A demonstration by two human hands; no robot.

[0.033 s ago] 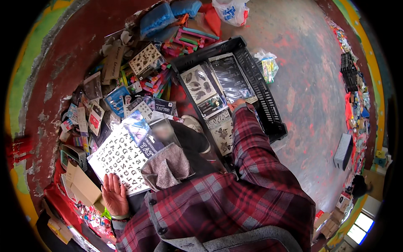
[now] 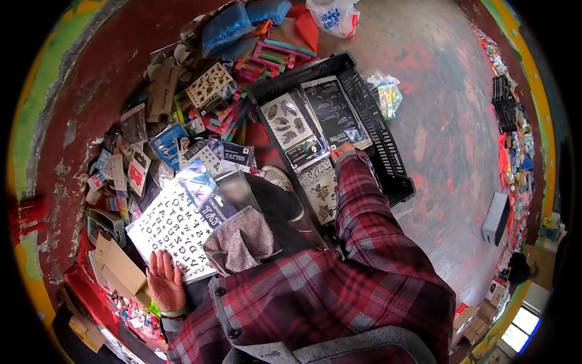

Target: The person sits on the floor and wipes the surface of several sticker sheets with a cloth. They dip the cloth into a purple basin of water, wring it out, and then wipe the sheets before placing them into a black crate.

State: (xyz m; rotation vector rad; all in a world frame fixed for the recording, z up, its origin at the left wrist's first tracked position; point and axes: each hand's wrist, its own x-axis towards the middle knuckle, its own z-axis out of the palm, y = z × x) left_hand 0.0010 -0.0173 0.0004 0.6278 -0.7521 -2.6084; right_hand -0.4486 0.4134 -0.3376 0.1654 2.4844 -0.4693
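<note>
Tiny change: the glare has mostly faded off the dark pack (image 2: 332, 109) inside the crate (image 2: 388, 151), so its front shows clearer. My right hand (image 2: 344, 151)'s at its near edge, can't tell if gripping; left hand (image 2: 165, 286)'s open, palm up, empty, left of the crate.

The floor (image 2: 436, 151) is smooth grey with scattered red blotches, and a pale sheen of light (image 2: 424, 233) lies across its right half. On the left runs a dark red band (image 2: 79, 109), scuffed and chipped to grey; whether it is wall or floor cannot be told. Beyond it curve a green strip (image 2: 45, 85) and a yellow strip (image 2: 24, 112). A yellow border (image 2: 533, 85) bends along the right as well, behind a long heap of mixed goods (image 2: 526, 161). At the near right, a bright pane (image 2: 520, 330) glows white, edged in blue.
</note>
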